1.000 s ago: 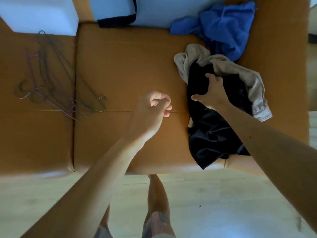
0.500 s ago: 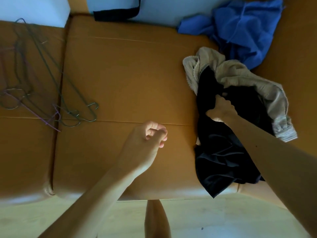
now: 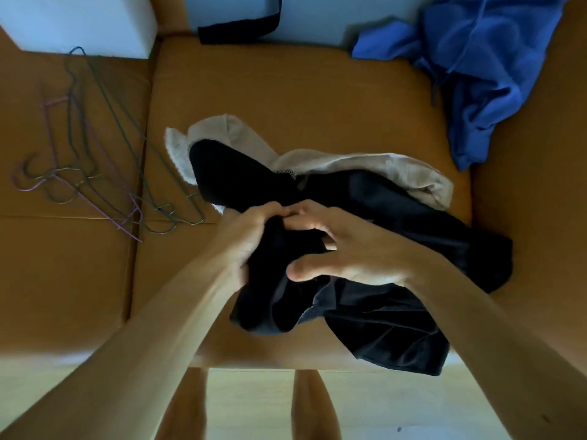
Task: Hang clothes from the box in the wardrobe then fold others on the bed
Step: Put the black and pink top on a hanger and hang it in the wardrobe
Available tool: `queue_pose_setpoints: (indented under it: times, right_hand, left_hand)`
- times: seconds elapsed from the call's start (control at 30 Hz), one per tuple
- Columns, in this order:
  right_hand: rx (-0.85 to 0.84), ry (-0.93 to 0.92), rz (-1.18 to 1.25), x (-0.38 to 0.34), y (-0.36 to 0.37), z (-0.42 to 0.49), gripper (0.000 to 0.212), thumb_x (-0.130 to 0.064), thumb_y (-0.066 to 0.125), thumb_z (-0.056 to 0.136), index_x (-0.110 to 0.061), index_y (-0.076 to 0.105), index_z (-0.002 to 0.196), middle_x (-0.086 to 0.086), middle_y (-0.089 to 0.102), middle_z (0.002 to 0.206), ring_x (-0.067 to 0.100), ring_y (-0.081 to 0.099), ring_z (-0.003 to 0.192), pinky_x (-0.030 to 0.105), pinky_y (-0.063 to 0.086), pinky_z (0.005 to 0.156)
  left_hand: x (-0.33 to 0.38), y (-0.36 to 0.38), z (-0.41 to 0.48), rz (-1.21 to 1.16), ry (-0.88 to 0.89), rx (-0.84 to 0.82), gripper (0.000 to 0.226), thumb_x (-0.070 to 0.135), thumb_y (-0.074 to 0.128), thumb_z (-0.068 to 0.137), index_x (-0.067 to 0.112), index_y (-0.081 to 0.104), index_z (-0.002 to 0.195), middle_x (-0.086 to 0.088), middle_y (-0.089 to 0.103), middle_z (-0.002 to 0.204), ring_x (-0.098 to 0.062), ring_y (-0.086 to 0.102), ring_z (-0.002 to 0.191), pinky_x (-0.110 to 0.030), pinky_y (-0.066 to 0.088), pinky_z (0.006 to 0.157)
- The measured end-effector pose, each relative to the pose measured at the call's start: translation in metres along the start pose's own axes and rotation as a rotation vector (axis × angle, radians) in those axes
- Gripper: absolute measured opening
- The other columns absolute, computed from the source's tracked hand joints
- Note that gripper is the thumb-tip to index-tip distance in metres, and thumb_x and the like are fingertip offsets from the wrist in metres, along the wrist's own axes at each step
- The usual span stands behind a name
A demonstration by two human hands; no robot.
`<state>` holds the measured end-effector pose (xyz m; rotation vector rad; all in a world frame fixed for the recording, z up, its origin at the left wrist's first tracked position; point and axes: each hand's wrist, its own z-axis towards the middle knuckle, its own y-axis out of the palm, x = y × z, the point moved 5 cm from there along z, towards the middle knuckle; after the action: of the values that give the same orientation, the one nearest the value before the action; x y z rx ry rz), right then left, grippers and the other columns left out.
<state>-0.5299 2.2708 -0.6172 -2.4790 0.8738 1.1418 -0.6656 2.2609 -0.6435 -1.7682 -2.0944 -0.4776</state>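
Head-camera view is showing both hands working at a crumpled black fabric garment (image 3: 374, 319) that is lying on the middle orange-brown padded cushion (image 3: 286, 103), one corner drooping over the cushion's front edge. The left hand (image 3: 251, 239) is clenching a bunch of the black cloth, fingers curling into it. The right hand (image 3: 359, 252) is grasping the same bunch just beside it, fingers arching over the top and thumb reaching in below (the picture is blurring a little here). A rumpled beige knitted garment (image 3: 390, 169) is lying against the black one's far side. A crumpled bright blue garment (image 3: 495, 74) is sitting apart at the far right. Thin wire hangers (image 3: 95, 185) are lying tangled on the left cushion.
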Motion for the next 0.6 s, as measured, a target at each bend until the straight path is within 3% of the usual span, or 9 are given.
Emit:
queue_pose_setpoints:
  times: [0.1, 0.17, 0.27, 0.33, 0.4, 0.43, 0.5, 0.53, 0.6]
  right_hand:
    - [0.096, -0.089, 0.025, -0.015, -0.012, -0.002, 0.034, -0.034, 0.070, 0.089, -0.022, 0.070, 0.121, -0.013, 0.069, 0.121, 0.004, 0.064, 0.115, 0.034, 0.050, 0.102]
    - [0.281, -0.166, 0.006, -0.026, -0.023, -0.005, 0.014, -0.020, 0.063, 0.096, -0.017, 0.073, 0.106, -0.006, 0.076, 0.101, 0.009, 0.073, 0.086, 0.032, 0.057, 0.082]
    - [0.562, -0.248, 0.169, -0.043, -0.036, -0.014, 0.012, -0.005, 0.058, 0.098, -0.004, 0.066, 0.089, 0.012, 0.075, 0.083, 0.014, 0.069, 0.056, 0.024, 0.050, 0.052]
    - [0.762, -0.268, 0.279, -0.052, -0.050, -0.029, 0.013, -0.009, 0.059, 0.098, -0.005, 0.065, 0.087, 0.007, 0.072, 0.072, 0.018, 0.059, 0.048, 0.024, 0.046, 0.049]
    - [0.886, -0.252, 0.340, -0.061, -0.067, -0.049, 0.009, -0.023, 0.067, 0.092, -0.014, 0.066, 0.093, -0.001, 0.069, 0.078, 0.017, 0.061, 0.057, 0.028, 0.049, 0.061]
    - [0.854, -0.208, 0.368, -0.066, -0.072, -0.056, 0.022, -0.035, 0.073, 0.085, -0.021, 0.066, 0.101, -0.003, 0.070, 0.088, 0.016, 0.068, 0.072, 0.031, 0.052, 0.070]
    - [0.602, -0.114, 0.433, -0.078, -0.072, -0.064, 0.059, -0.059, 0.082, 0.066, -0.043, 0.062, 0.118, -0.009, 0.071, 0.112, 0.017, 0.069, 0.108, 0.038, 0.054, 0.086]
    - [0.441, -0.086, 0.462, -0.092, -0.067, -0.070, 0.071, -0.067, 0.083, 0.058, -0.051, 0.058, 0.123, -0.012, 0.068, 0.121, 0.019, 0.065, 0.118, 0.044, 0.054, 0.091]
    - [0.206, -0.105, 0.468, -0.132, -0.054, -0.090, 0.084, -0.074, 0.080, 0.058, -0.052, 0.050, 0.133, -0.013, 0.063, 0.133, 0.022, 0.062, 0.123, 0.053, 0.052, 0.097]
  left_hand:
    - [0.008, -0.016, 0.000, -0.056, 0.086, 0.101, 0.020, -0.002, 0.063, 0.082, 0.011, 0.061, 0.097, -0.008, 0.065, 0.090, -0.027, 0.066, 0.084, -0.035, 0.051, 0.074]
    - [0.024, -0.010, -0.010, -0.011, 0.199, 0.084, 0.031, -0.005, 0.063, 0.081, 0.022, 0.061, 0.096, 0.000, 0.069, 0.090, -0.021, 0.067, 0.089, -0.035, 0.054, 0.079]
    - [0.048, 0.006, -0.034, 0.054, 0.358, -0.021, 0.039, -0.006, 0.063, 0.082, 0.033, 0.059, 0.088, 0.011, 0.071, 0.086, -0.014, 0.068, 0.092, -0.033, 0.054, 0.085]
    - [0.068, 0.009, -0.053, 0.067, 0.433, -0.034, 0.043, -0.003, 0.063, 0.084, 0.040, 0.058, 0.089, 0.019, 0.070, 0.086, -0.006, 0.066, 0.090, -0.030, 0.053, 0.086]
    - [0.089, 0.004, -0.075, 0.070, 0.508, -0.023, 0.048, -0.001, 0.063, 0.088, 0.046, 0.053, 0.092, 0.026, 0.066, 0.087, 0.005, 0.062, 0.088, -0.021, 0.051, 0.084]
    - [0.099, 0.002, -0.089, 0.082, 0.538, -0.042, 0.050, -0.001, 0.062, 0.090, 0.048, 0.052, 0.093, 0.031, 0.066, 0.085, 0.010, 0.062, 0.086, -0.015, 0.051, 0.080]
    - [0.112, 0.002, -0.119, 0.168, 0.581, -0.120, 0.054, -0.002, 0.060, 0.092, 0.051, 0.050, 0.093, 0.039, 0.065, 0.079, 0.018, 0.061, 0.079, -0.005, 0.050, 0.073]
    - [0.119, 0.002, -0.137, 0.236, 0.598, -0.132, 0.053, -0.003, 0.060, 0.093, 0.050, 0.052, 0.092, 0.036, 0.067, 0.080, 0.016, 0.062, 0.076, -0.006, 0.050, 0.074]
    - [0.133, 0.006, -0.177, 0.384, 0.669, -0.149, 0.036, -0.002, 0.059, 0.092, 0.034, 0.063, 0.096, 0.007, 0.073, 0.092, -0.003, 0.064, 0.078, -0.022, 0.053, 0.077]
